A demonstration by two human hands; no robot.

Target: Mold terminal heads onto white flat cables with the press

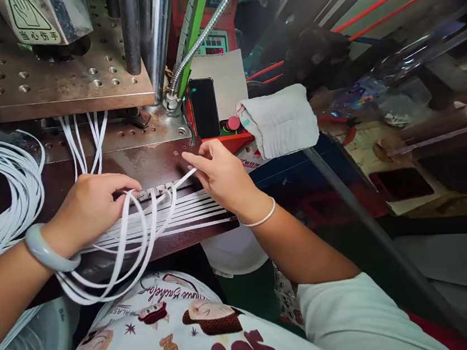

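Looped white cables [153, 241] hang over the front edge of the dark metal bench, in front of me. My left hand [96, 204] is closed in a pinch on these cables, thumb and forefinger at the left end of a narrow metal fixture strip [159, 190]. My right hand [223, 179] pinches one white cable [185, 177] to the right of the strip, with its fingertips pressed together. Several cables lie across the strip between my hands. Under them, straight white cables [195, 210] run side by side along the bench.
A press with a thick drilled plate [60, 96] overhangs the bench. To its left lies a big coil of white cable [2, 184]. At right are a phone [204, 108], a red button [233, 123] and a folded white cloth [280, 122]. A tub of cables [53, 336] stands lower left.
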